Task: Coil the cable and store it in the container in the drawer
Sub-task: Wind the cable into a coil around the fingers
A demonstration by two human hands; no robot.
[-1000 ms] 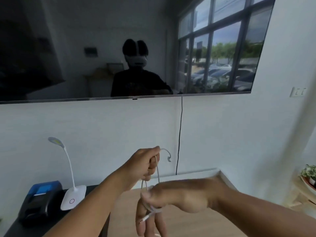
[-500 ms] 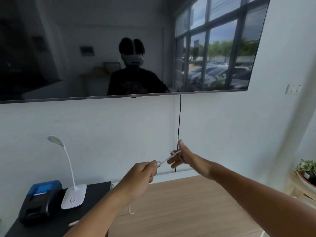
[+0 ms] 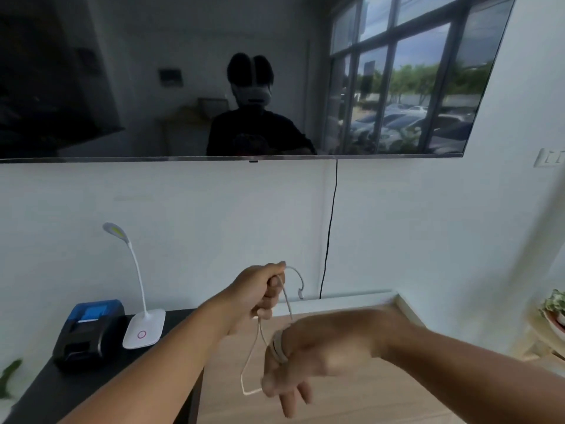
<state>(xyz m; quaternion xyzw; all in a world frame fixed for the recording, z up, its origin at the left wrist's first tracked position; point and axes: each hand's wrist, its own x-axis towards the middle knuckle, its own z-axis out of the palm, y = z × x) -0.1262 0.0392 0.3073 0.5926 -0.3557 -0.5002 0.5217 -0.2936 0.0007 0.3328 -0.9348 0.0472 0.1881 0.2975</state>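
Observation:
A thin white cable (image 3: 256, 344) hangs in loops between my two hands above the wooden floor. My left hand (image 3: 260, 290) is raised in a fist on the cable's upper part, and the short end with a plug (image 3: 300, 292) curls out to its right. My right hand (image 3: 308, 353) is lower and blurred, fingers pointing down, with turns of cable wrapped around them. A loose loop dangles to the left of my right hand. No drawer or container is in view.
A black desk (image 3: 91, 381) at the lower left carries a white desk lamp (image 3: 143, 328) and a black-and-blue printer (image 3: 88, 328). A wall-mounted TV (image 3: 232, 78) hangs above, with a black cord (image 3: 328, 240) running down. A potted plant (image 3: 555, 310) sits at the right edge.
My right hand swept from stretched out ahead down to below my left hand, adding a turn of cable. My left hand rose and the plug end now curls beside it.

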